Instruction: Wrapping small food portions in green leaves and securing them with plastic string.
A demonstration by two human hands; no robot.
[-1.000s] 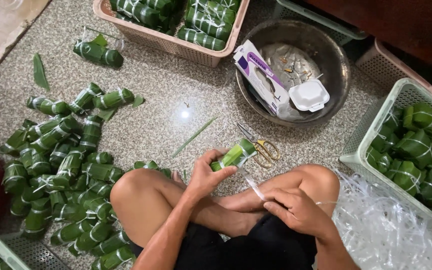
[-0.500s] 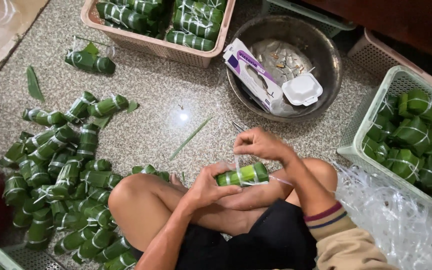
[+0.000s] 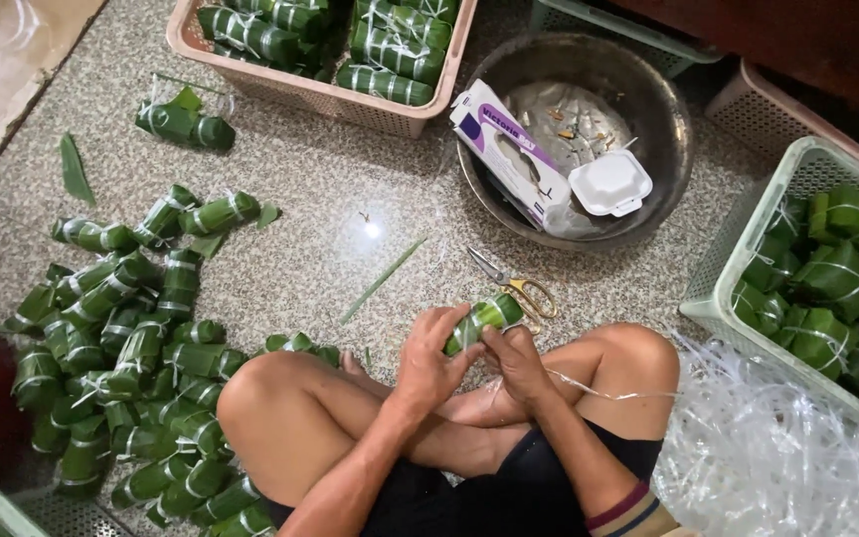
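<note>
Green leaf rolls make up most of what I see from the head camera, and I read the work as well along but far from over: at far left a loose pile [image 3: 111,338] of tied rolls lies on the speckled floor [image 3: 350,199], with a leaf scrap [image 3: 75,169] above it, and up top a pink crate [image 3: 320,94] is packed with finished ones. In the middle, my left hand [image 3: 429,363] is wrapped round the lower end of the one roll [image 3: 484,318] in work, gripping it firmly, and my right hand [image 3: 519,363] pinches it close at the side with narrow fingers, a clear plastic string [image 3: 599,390] trailing off over the right knee; the roll sits just above my crossed legs, tilted up to the right. I judge this one as bound or nearly bound, though I cannot tell whether a knot is made. Just past it lie the scissors [image 3: 519,288], untouched, then the metal bowl [image 3: 589,139] with a carton and a white box inside. At right a pale basket [image 3: 738,298] holds more bundles, beside a heap of string [image 3: 777,457]. Against half a second ago, the right hand has dropped from above the roll onto its side, and both hands have closed together on it
</note>
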